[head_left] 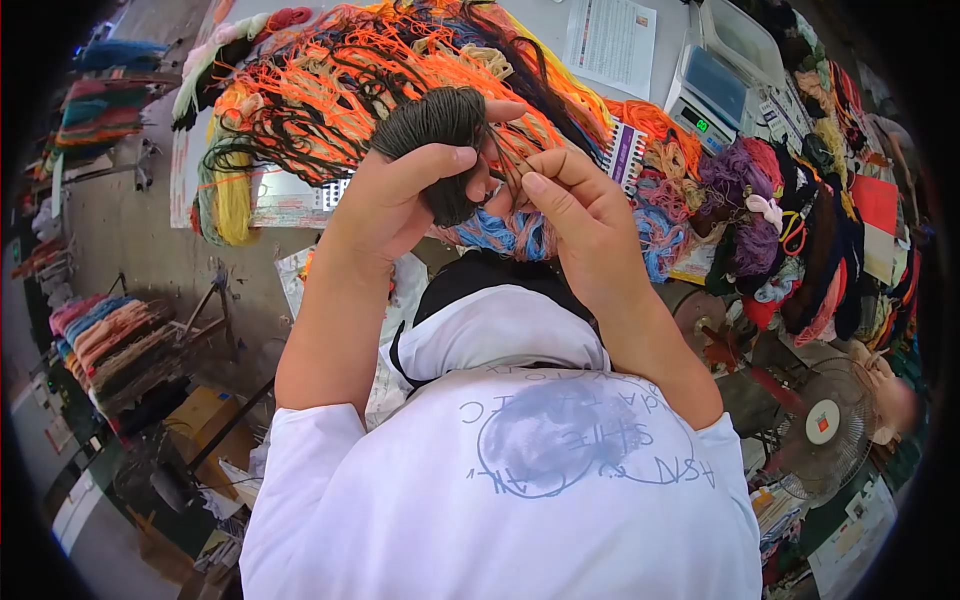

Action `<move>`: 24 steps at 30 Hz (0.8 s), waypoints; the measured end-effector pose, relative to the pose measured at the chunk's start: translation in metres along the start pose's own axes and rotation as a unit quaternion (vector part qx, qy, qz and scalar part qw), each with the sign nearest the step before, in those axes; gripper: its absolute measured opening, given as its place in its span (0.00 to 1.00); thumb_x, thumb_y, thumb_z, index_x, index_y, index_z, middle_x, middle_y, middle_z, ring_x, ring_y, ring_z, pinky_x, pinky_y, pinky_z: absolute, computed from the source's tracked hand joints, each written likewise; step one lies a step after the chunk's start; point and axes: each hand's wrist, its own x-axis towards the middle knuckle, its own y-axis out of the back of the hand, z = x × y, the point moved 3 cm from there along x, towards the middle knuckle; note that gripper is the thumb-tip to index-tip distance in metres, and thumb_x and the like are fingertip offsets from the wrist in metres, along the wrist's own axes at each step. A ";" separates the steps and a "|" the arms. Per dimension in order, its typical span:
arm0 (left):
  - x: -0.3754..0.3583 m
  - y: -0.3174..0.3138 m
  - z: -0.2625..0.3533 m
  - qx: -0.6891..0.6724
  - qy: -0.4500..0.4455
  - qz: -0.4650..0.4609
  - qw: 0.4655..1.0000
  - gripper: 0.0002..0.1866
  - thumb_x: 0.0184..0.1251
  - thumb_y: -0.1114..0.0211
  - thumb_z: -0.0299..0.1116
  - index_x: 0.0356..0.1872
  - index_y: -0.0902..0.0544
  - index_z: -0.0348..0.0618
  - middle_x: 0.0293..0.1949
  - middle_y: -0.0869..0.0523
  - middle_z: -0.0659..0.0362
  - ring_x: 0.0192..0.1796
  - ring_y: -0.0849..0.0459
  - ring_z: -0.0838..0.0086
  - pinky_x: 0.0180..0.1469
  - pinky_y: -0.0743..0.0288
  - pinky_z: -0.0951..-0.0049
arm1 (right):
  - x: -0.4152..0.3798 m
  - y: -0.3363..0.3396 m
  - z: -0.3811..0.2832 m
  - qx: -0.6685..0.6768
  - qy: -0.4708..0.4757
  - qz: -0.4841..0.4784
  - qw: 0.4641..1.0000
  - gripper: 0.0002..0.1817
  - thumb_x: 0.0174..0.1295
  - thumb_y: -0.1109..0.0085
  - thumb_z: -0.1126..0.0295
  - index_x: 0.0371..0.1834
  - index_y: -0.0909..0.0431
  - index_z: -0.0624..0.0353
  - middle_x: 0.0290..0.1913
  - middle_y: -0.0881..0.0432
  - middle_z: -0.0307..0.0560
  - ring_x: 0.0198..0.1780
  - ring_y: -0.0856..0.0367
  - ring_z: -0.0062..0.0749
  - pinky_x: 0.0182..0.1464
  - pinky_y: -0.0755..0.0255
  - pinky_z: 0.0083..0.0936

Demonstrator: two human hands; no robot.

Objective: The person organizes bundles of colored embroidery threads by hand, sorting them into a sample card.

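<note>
A dark olive bundle of yarn (432, 128) is wound thickly around my left hand (415, 180), whose thumb lies over it and whose index finger points right. Thin dark strands run from the bundle to my right hand (575, 195), pinched between thumb and forefinger just right of the bundle. Beneath and behind both hands lies a heap of orange and black yarn (310, 95). Blue and pink yarn (510, 232) shows under the wrists at the table's near edge.
Beyond the heap are a printed sheet (610, 42) and a digital scale (705, 95) with a green display. A spiral notebook (625, 155) and piles of purple and red yarn (745, 185) are to the right. A fan (822, 425) stands at lower right.
</note>
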 end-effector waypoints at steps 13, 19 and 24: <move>0.001 -0.015 -0.005 0.003 0.014 0.034 0.999 0.23 0.56 0.43 0.30 0.54 0.25 0.29 0.47 0.19 0.53 0.47 0.20 0.69 0.52 0.27 0.70 | 0.002 -0.006 -0.009 -0.012 -0.011 0.063 0.998 0.08 0.59 0.42 0.78 0.41 0.25 0.67 0.32 0.22 0.36 0.31 0.28 0.09 0.31 0.35 0.09; 0.003 -0.014 -0.004 -0.013 0.019 0.033 0.999 0.23 0.57 0.42 0.29 0.54 0.25 0.29 0.47 0.19 0.53 0.46 0.19 0.71 0.51 0.26 0.71 | 0.003 0.000 -0.007 -0.054 -0.003 0.072 0.996 0.03 0.58 0.39 0.76 0.30 0.22 0.64 0.23 0.26 0.30 0.24 0.34 0.07 0.26 0.42 0.10; 0.004 -0.015 -0.004 -0.011 0.034 0.028 0.999 0.23 0.55 0.37 0.25 0.55 0.25 0.33 0.40 0.17 0.57 0.43 0.19 0.73 0.49 0.26 0.72 | 0.003 0.006 -0.003 -0.078 0.003 0.067 0.995 0.03 0.58 0.39 0.75 0.30 0.22 0.62 0.21 0.30 0.26 0.23 0.38 0.07 0.24 0.46 0.11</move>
